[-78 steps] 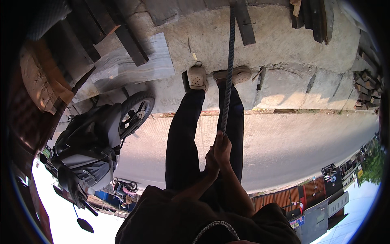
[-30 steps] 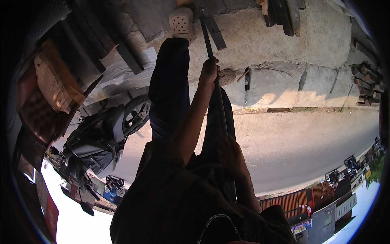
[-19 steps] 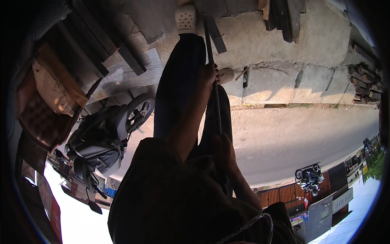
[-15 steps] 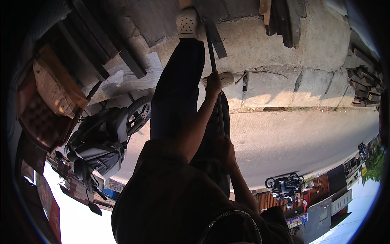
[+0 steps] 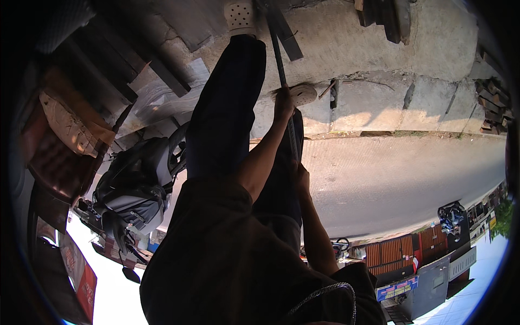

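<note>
My left hand point(image 5: 284, 104) is wrapped round a long dark rod point(image 5: 279, 59), which looks like ribbed metal bar. Lower on the same rod, by my right thigh, my right hand point(image 5: 301, 177) is closed on it too. The rod slants away from me between my two feet, and its far end runs beside a dark wooden beam point(image 5: 284, 35) on the ground at the top of the view. My left foot, in a pale clog with holes point(image 5: 239, 16), stands farther out than my right clog point(image 5: 303, 95).
Dark timber beams point(image 5: 170, 76) lie at the left, with more blocks point(image 5: 493, 103) stacked at far right. A parked motorcycle point(image 5: 135, 184) and a brown padded seat point(image 5: 62, 165) stand at left. A concrete strip point(image 5: 374, 103) borders the road point(image 5: 390, 179), where another motorcycle point(image 5: 450, 216) is.
My view has shifted, so my hands, the rod and my feet sit slightly higher. Both hands keep their hold. The motorcycle on the road has moved right, and another has come into view.
</note>
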### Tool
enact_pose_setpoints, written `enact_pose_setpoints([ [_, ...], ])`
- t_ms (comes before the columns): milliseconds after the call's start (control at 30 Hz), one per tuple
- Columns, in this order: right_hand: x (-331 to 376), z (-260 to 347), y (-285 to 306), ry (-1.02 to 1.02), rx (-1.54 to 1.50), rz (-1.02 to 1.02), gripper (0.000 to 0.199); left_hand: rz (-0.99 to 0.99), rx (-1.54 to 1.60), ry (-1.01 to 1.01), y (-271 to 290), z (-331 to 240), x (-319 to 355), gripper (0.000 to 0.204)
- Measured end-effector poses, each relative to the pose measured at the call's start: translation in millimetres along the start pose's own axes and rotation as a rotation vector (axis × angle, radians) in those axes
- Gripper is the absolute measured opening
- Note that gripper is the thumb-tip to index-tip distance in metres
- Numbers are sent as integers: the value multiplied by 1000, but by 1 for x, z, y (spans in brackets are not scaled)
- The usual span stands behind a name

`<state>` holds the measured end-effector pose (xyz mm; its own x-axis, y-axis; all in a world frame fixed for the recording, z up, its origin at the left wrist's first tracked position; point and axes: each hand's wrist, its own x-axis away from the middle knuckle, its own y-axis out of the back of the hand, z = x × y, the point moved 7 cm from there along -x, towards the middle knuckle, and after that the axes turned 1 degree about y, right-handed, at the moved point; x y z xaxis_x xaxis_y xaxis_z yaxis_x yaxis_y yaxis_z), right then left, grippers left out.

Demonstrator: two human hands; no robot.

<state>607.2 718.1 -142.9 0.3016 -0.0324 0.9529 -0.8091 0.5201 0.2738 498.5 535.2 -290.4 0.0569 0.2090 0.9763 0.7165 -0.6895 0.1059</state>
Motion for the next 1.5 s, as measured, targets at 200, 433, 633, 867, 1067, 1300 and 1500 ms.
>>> enact_pose_setpoints([
  [200,102,104,62,57,-190,104,42,186,225,76,4,-51,62,45],
  [433,144,162,61,62,-353,240,39,263,292,195,18,-73,72,42],
  [633,135,184,64,266,-161,116,41,327,377,220,17,-84,65,41],
  [867,110,158,83,138,-224,237,53,45,199,122,1,-88,73,41],
  [1067,64,97,70,77,60,-12,61,-260,-276,-534,-4,-46,20,42],
  [1300,13,29,39,33,94,-1,66,-309,-483,-462,-12,-37,26,36],
  [1500,-9,19,25,-67,115,105,59,-418,-513,-464,-6,-26,16,42],
])
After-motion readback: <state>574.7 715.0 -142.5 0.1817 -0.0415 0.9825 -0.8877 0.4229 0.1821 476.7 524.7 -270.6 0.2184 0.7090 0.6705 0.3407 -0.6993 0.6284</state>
